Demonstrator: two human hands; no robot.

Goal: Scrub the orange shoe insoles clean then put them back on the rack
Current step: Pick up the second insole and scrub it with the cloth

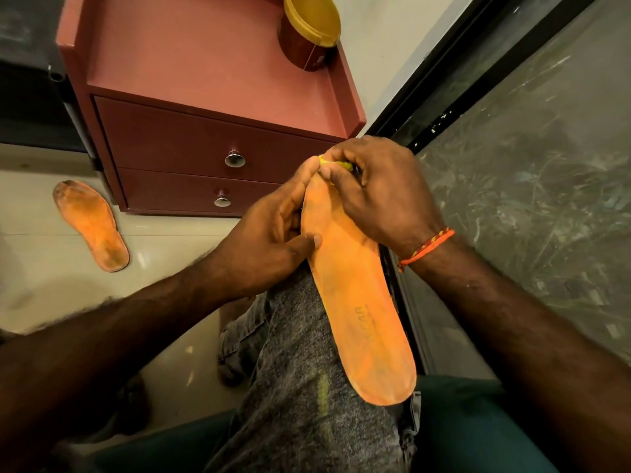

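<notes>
An orange insole [358,302] lies lengthwise on my grey-jeaned knee, heel end toward me. My left hand [273,240] grips its left edge near the toe, thumb on top. My right hand [379,192] covers the toe end, fingers curled round a small yellow scrubbing thing [333,163] that mostly hides under them. A second orange insole [91,225], darkly soiled at both ends, lies flat on the pale floor to the left, apart from both hands.
A reddish-brown cabinet [211,83] with two knobbed drawers stands just ahead. A brown tub with a yellow lid [309,29] sits on its top. A black-framed glass panel [529,148] runs along the right. Pale tiled floor [41,288] spreads to the left.
</notes>
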